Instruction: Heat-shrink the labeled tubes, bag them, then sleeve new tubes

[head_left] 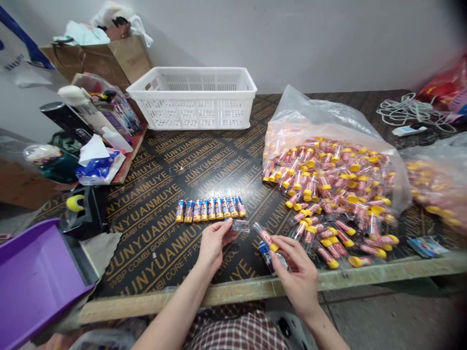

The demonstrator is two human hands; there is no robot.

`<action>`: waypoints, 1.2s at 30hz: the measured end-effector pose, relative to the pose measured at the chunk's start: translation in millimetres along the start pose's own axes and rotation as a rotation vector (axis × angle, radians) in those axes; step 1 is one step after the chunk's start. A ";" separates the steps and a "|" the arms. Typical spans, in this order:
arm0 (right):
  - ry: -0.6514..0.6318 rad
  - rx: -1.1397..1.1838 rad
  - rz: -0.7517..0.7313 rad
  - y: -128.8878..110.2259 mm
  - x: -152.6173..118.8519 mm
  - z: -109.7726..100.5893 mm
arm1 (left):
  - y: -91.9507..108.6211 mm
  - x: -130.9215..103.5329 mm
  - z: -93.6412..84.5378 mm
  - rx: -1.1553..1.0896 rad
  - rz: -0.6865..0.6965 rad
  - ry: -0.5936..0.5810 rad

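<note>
My left hand (213,245) pinches a small clear plastic piece (240,225) just in front of a row of several blue-and-orange tubes (210,209) lying side by side on the plywood table (164,194). My right hand (297,272) holds a clear tube with a yellow cap (265,236) by its capped end, with a blue-labelled item (265,253) tucked under the fingers. To the right an open clear plastic bag (328,126) spills a heap of yellow-capped tubes (328,194) onto the table.
A white plastic crate (195,97) stands at the back. A purple bin (32,277) and a tape dispenser (82,209) sit at left, below clutter and paper bags. A second bag of tubes (438,180) and white cord (408,109) lie at right.
</note>
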State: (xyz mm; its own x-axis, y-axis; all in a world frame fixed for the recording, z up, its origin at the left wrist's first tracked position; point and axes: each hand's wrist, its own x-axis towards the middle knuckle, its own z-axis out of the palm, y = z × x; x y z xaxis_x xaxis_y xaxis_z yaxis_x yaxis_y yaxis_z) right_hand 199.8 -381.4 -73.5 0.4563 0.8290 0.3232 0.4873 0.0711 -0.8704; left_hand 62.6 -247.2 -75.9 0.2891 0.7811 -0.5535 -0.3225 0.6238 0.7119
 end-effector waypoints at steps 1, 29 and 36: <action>0.001 -0.014 -0.009 -0.4 0.3 0.3 | 0.0 -0.1 -0.3 0.001 -0.001 0.004; -0.424 0.115 -0.180 0.6 20.2 7.1 | -1.7 -34.4 15.8 0.189 -0.212 -0.411; -0.385 0.182 -0.157 3.6 16.5 9.4 | 0.7 -33.8 13.2 0.194 -0.211 -0.416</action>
State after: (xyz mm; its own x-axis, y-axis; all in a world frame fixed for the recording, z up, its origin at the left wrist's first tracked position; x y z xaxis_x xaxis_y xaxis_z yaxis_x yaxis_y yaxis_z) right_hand 202.0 -362.2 -74.8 0.0607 0.9439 0.3248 0.3742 0.2801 -0.8840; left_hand 64.5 -273.6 -51.0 0.6775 0.5367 -0.5029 -0.0561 0.7195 0.6922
